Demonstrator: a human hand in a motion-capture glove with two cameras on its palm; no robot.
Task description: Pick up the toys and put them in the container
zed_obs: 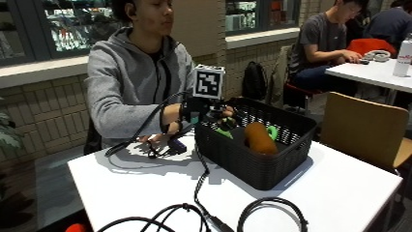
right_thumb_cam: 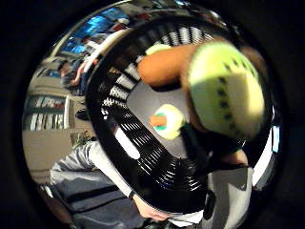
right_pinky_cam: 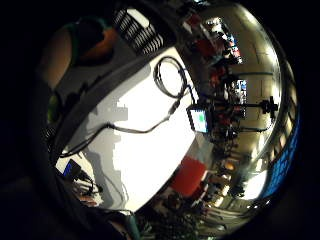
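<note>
- Gloved right hand [zed_obs: 209, 112]: positioned over the near rim of the black slatted basket [zed_obs: 257, 166], which stands on the white table [zed_obs: 128, 188]
- Hand state: fingers curl toward a green toy [zed_obs: 225, 131] just inside the rim; whether they grip it cannot be determined
- Basket contents: an orange-brown toy [zed_obs: 258, 137], a green ring-shaped piece [zed_obs: 273, 131], and, in the thumb side palm view, a small pale green and orange toy [right_thumb_cam: 167, 121] on the basket floor
- A yellow-green dotted toy [right_thumb_cam: 224, 90] sits close to the palm
- Progress, as a judgement: nearly complete; no toys remain visible on the table, only cables
</note>
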